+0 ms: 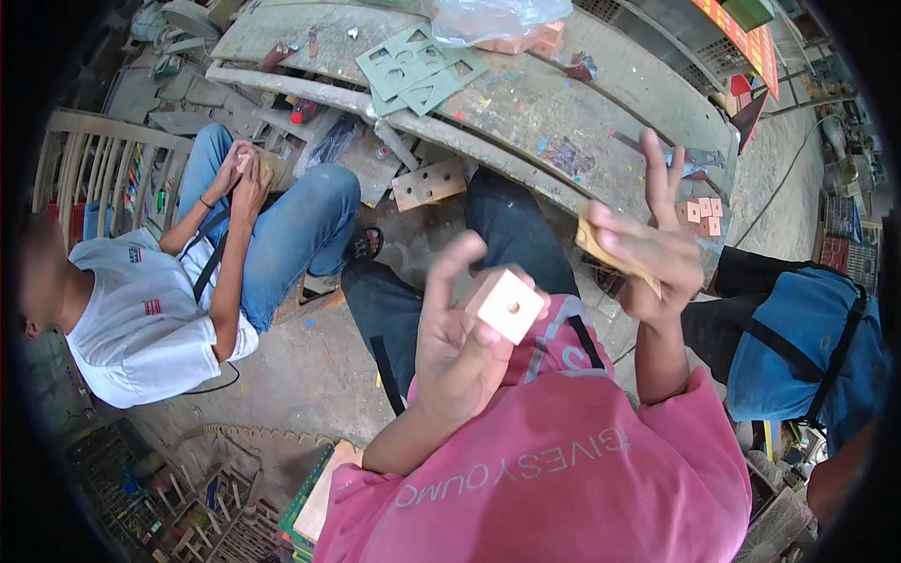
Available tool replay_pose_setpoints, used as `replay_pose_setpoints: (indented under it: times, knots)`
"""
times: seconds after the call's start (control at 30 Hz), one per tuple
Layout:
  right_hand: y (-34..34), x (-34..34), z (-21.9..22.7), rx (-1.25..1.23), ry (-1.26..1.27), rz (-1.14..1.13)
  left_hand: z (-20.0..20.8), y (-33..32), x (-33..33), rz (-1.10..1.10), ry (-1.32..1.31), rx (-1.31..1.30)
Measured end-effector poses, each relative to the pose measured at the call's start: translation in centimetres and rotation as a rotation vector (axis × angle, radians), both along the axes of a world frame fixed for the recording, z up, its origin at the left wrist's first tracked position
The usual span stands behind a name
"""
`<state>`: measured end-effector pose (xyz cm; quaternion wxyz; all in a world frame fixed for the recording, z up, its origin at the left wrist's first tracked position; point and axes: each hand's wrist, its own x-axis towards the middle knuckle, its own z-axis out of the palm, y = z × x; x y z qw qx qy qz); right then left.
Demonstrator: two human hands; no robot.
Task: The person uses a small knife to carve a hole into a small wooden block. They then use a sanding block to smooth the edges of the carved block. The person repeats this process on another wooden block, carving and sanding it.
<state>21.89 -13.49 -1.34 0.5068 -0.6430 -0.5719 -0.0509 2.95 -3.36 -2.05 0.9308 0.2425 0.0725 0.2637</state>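
In front of my chest, my left hand [455, 366] grips a pale wooden block [505, 321] between thumb and fingers. One round hole shows in the face turned up to me. Off to the right and apart from the block, my right hand [664, 258] pinches a bent yellowish piece of sandpaper [589, 242] between its thumb and palm side. Two of its fingers stretch upward. Several small wooden blocks with holes [706, 214] lie on the bench's right end, beyond that hand.
A worn wooden bench [526, 113] crosses ahead, bearing green boards with cut-outs [413, 70] and a clear plastic bag [497, 19]. A plank with holes [430, 184] leans below it. One person [160, 310] sits at left, hands together; another in blue [798, 347] is close at right.
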Motion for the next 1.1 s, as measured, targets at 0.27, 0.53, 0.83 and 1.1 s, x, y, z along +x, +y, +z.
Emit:
replay_pose_setpoints:
  times: [0.27, 0.53, 0.83, 1.1]
  knots:
    - [0.4, -3.8, 0.9, -0.036, 0.010, 0.105, -0.2, -0.3, 0.0, 0.067, 0.060, 0.146]
    - [0.8, -3.2, 1.0, -0.086, -0.019, 0.209, -0.6, -0.1, -0.7, 0.030, 0.142, 0.229]
    - [1.1, -4.0, 1.5, -0.032, -0.017, 0.369, -0.7, 0.8, -0.3, -0.085, 0.106, 0.086]
    - [1.7, -2.8, 1.1, 0.052, -0.020, 0.476, -1.2, 1.1, -1.2, -0.145, 0.126, 0.128]
